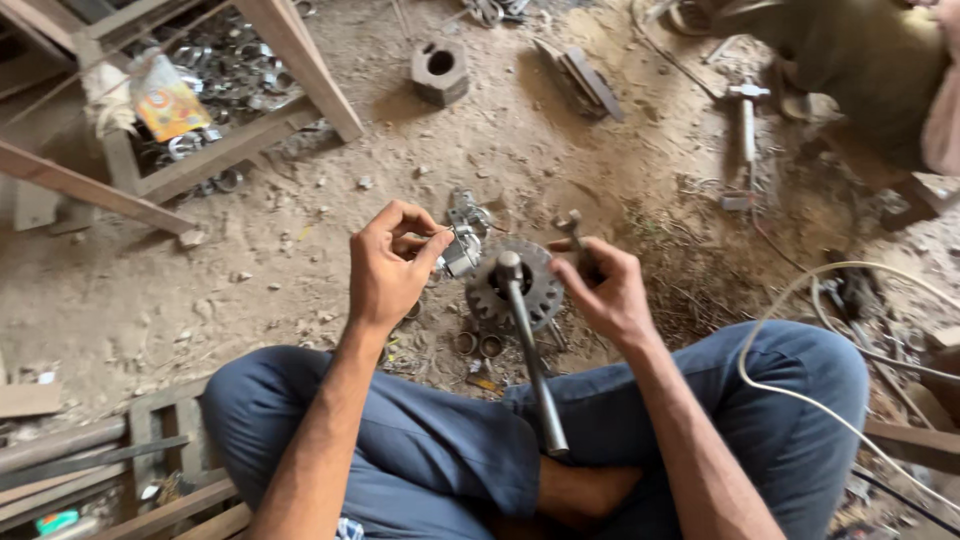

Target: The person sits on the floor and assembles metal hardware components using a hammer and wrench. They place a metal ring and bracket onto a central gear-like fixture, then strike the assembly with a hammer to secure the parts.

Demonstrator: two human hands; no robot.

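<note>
My left hand grips a small shiny metal part between thumb and fingers. My right hand pinches a small dark bolt-like metal piece that sticks up above the fingers. Between the hands a dark toothed gear lies on the dirt floor. A grey metal rod with a rounded head stands in the gear's centre and leans back against my crossed legs in blue trousers. Two small metal rings lie just in front of the gear.
A wooden frame with scrap metal and a yellow packet stands at upper left. A hexagonal metal block, flat bars and a tool lie farther off. A white cable loops over my right knee. Another person sits at top right.
</note>
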